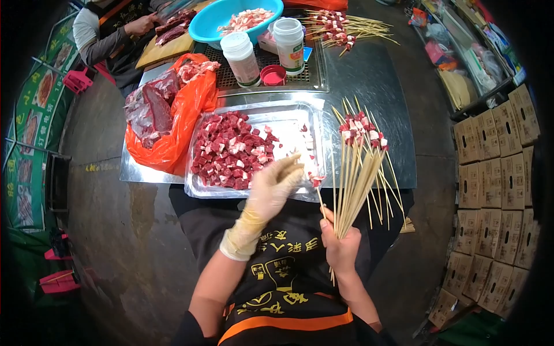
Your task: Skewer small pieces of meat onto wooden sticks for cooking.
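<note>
My right hand (342, 246), bare, grips a thick bundle of bamboo skewers (357, 190). Its thumb and forefinger also pinch one separate skewer (321, 201) with red and pale meat pieces (317, 178) near its upper end. My left hand (275, 184) wears a thin translucent glove. It hovers over the right part of a metal tray (298, 109) lined with clear plastic, its fingertips close to that skewer; whether they hold a piece is hidden. Diced red meat with white fat cubes (233, 151) fills the tray's left side. Loaded meat skewers (359, 127) lie right of the tray.
Large meat cuts (158, 108) rest on an orange plastic bag (186, 129) at left. Beyond stand two white jars (240, 60), a red lid (273, 75) and a blue basin (207, 21). More skewers (335, 26) lie behind. Another person's hand (140, 24) is near a cutting board (166, 52).
</note>
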The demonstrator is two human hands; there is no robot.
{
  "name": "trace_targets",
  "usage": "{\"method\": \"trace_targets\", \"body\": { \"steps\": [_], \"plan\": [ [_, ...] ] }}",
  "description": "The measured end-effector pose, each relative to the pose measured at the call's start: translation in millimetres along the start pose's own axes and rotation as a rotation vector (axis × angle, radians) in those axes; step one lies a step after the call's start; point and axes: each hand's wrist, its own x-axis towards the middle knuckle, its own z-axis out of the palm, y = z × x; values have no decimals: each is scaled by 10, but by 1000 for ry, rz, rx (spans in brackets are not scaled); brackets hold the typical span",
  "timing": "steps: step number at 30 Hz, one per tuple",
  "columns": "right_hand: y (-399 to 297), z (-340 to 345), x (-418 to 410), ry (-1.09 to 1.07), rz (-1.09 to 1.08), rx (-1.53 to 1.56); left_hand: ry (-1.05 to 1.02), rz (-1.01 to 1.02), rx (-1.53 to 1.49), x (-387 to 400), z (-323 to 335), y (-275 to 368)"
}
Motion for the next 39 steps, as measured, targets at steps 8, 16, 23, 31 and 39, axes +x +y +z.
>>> {"method": "trace_targets", "body": {
  "steps": [8, 16, 23, 31, 39],
  "plan": [
    [-36, -37, -48, 7, 61, 47, 68, 587, 1561, 507, -444, -18],
    [16, -66, -66, -74, 57, 27, -73, 636, 1609, 636, -394, -55],
    [-93, -93, -107, -178, 75, 67, 118, 99, -150, 352, -309, 149],
    [-180, -113, -112, -181, 24, 61, -15, -38, -509, 339, -375, 93],
    [-225, -228, -118, -227, 35, 20, -20, 50, -205, 281, -417, 192]
  ]
}}
